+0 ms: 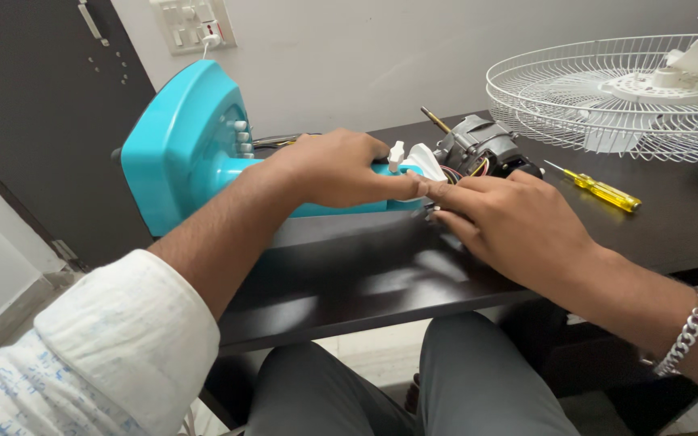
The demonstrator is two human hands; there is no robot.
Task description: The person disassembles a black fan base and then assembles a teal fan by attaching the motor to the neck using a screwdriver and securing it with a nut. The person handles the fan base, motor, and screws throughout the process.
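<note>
Fan body (195,145), turquoise, is laid on its side across the dark tabletop (349,274). Its neck is clasped by the left hand (333,169), closed grip steadying it, while the right hand (510,218) pinches something small, unidentifiable, beside the exposed motor (482,149).

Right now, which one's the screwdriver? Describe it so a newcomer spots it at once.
Start at the white wire fan guard at the far right of the dark table. Just below its front rim, right of the right hand, lies the screwdriver. It is the only slim tool with a clear yellow handle, apart from the grey motor.
</note>
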